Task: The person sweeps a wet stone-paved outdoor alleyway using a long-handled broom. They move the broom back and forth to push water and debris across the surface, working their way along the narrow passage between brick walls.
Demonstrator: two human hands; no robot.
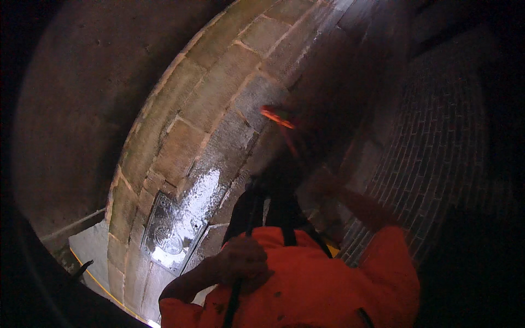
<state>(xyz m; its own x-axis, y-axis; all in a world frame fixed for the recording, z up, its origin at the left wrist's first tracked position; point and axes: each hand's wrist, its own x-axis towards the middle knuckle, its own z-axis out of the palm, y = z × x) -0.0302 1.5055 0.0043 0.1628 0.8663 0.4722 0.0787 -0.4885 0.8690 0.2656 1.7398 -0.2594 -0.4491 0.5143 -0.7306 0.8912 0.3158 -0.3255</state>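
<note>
My left hand is closed in a fist in front of my orange top, wrapped round a dark, slim pole or strap that shows above and below the fingers. My right hand reaches forward to the right in deep shadow, and its fingers do not show clearly. Ahead of it, a bright orange bar-shaped head on a thin reddish handle is over the paving. It looks like a broom or squeegee, blurred and dim. Whether my right hand holds this handle is hidden in the dark.
Wet stone slabs curve along a kerb edge, with a dark road surface on the left. A metal cover shines among the slabs. To the right lies small brick paving. A yellow line runs at lower left.
</note>
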